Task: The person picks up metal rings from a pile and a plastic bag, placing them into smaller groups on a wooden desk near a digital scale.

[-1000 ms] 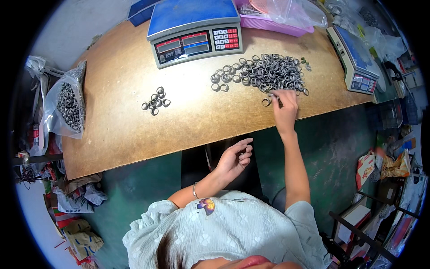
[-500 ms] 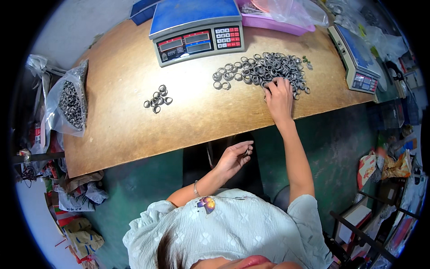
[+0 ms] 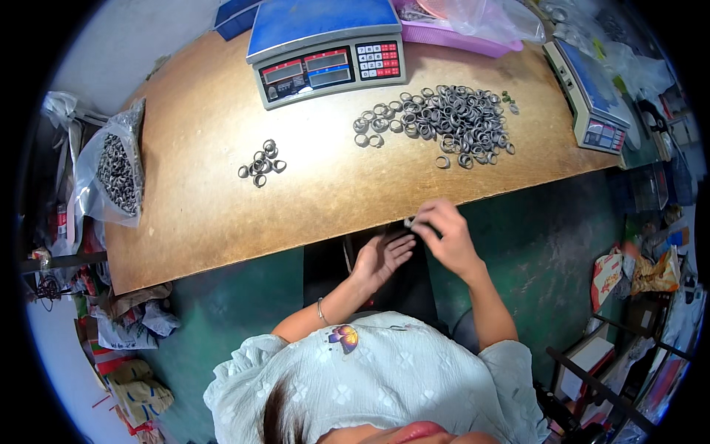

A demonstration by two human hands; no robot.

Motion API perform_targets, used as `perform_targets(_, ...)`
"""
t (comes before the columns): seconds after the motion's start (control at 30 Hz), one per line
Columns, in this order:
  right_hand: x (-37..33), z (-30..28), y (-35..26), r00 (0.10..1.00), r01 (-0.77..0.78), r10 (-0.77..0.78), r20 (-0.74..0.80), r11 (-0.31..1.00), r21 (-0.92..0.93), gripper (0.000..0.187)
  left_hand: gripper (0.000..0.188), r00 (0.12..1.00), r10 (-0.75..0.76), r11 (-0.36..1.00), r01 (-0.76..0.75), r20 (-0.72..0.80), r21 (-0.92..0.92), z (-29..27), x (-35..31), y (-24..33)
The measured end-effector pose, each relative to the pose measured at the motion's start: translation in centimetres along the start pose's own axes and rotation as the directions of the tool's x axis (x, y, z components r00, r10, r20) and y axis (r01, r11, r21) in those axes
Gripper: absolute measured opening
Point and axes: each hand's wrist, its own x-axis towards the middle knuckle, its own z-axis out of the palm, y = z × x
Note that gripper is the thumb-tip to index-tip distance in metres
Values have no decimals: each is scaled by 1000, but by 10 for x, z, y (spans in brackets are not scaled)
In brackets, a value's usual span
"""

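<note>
A big pile of grey metal rings (image 3: 462, 118) lies on the right half of the wooden table, with a few looser ones along its left and near sides. A small cluster of darker rings (image 3: 260, 163) sits farther left. My right hand (image 3: 442, 229), slightly blurred, is at the table's near edge, its thumb and fingertips pinching a small grey ring (image 3: 409, 222). Just left of it, below the edge, my left hand (image 3: 381, 260) is turned palm up with fingers stretched out. I see nothing in that palm.
A counting scale (image 3: 325, 70) with a blue top stands at the back of the wooden table (image 3: 200, 214). Beside it is a pink basket (image 3: 462, 38). A second scale (image 3: 592, 100) occupies the right end. At the left edge sits a clear bag (image 3: 118, 174) of small grey parts.
My right hand has drawn back from the pile toward my left hand, bringing a ring. My left hand's curled fingers have straightened. A few rings at the pile's near side now show.
</note>
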Motion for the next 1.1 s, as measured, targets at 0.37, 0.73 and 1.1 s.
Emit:
perform_targets(0.37,48,-8,47,972,-63,-63,-225,857,-511,10,34,977,-10,995,-12,212,100,28,-19,-2)
perform_targets(0.73,0,-8,2,995,-65,67,-73,997,30,10,27,944,64,996,-83,323,45,21,-11,0)
perform_targets(1.1,44,-14,63,889,-242,18,-458,867,-435,11,23,734,360,907,-132,-575,399,-122,85,-12)
